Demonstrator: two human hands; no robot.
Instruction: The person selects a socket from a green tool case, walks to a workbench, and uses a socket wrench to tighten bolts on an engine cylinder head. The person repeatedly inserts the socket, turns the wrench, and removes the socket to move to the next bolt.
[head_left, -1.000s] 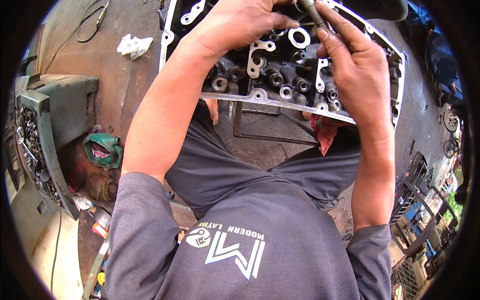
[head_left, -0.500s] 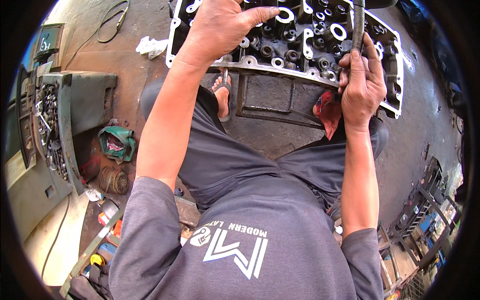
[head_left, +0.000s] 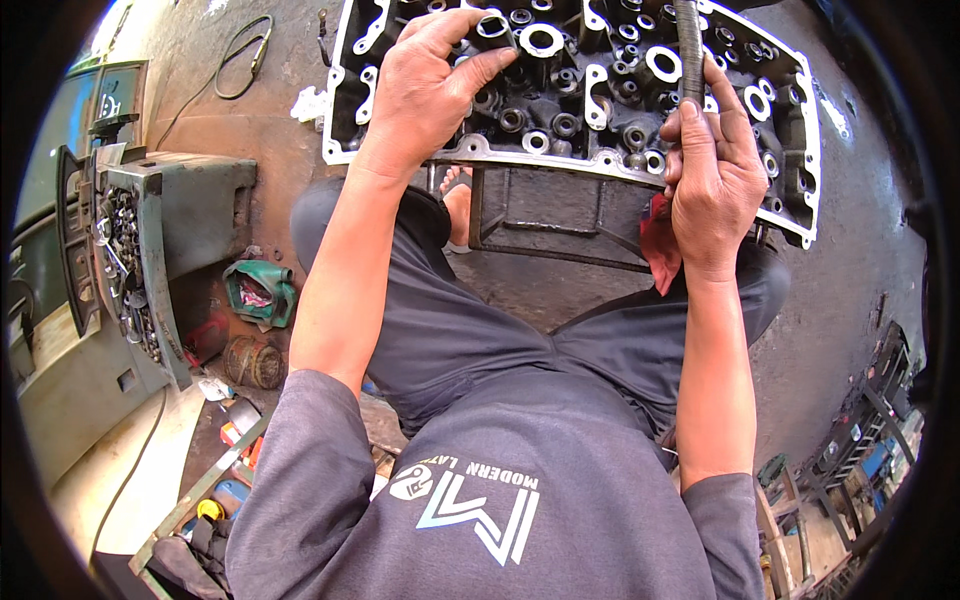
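A large metal cylinder head [head_left: 600,160] with many bores and pale machined faces lies in front of me, above my knees. My left hand [head_left: 425,95] is over its left part. Thumb and index finger curl around a small hollow metal cylinder [head_left: 492,28], beside a pale ring-shaped boss [head_left: 541,41]. My right hand [head_left: 715,170] is over the right part of the near edge, closed around the lower end of a dark ribbed rod [head_left: 690,50]. The rod's far end runs out of the picture at the top.
A dark metal frame [head_left: 560,245] stands under the cylinder head. A red cloth [head_left: 658,245] hangs by my right knee. To the left are a tray of small metal parts [head_left: 125,265], a cut green container [head_left: 258,293] and a coiled cable [head_left: 245,60]. Metal racks [head_left: 850,440] lie at right.
The view has shifted, so more of the cylinder head shows. My left thumb, stretched out before, now bends toward the index finger at the small cylinder. My right hand keeps its grip on the rod.
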